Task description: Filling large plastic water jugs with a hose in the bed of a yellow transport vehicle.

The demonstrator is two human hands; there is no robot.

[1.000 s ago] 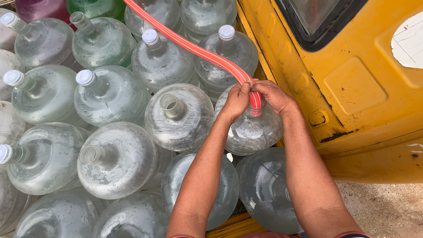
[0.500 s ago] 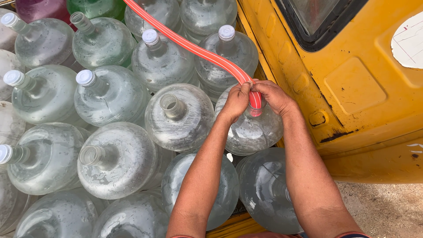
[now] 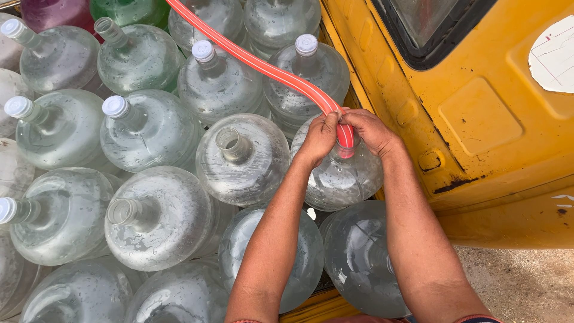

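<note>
Where the red hose [image 3: 263, 64] bends down, both hands meet on top of one big clear jug [image 3: 344, 176]. The left hand [image 3: 320, 137] is curled tight around the hose just left of its end, and the right hand [image 3: 372, 130] grips it from the other side. The end of the hose points down into the mouth of that jug (the mouth itself is hidden behind the fingers).

The hose runs up and away to the left from this jug, passing over other jugs. Just left of the jug with the hose stands an open jug [image 3: 242, 158] with no cap. Further left again is another open jug [image 3: 158, 218], and up from there a capped jug [image 3: 146, 137] with a white cap. Right behind the jug with the hose sits one more jug with a white cap [image 3: 306, 44]. To its right, very close, is the yellow vehicle [image 3: 478, 119].
</note>
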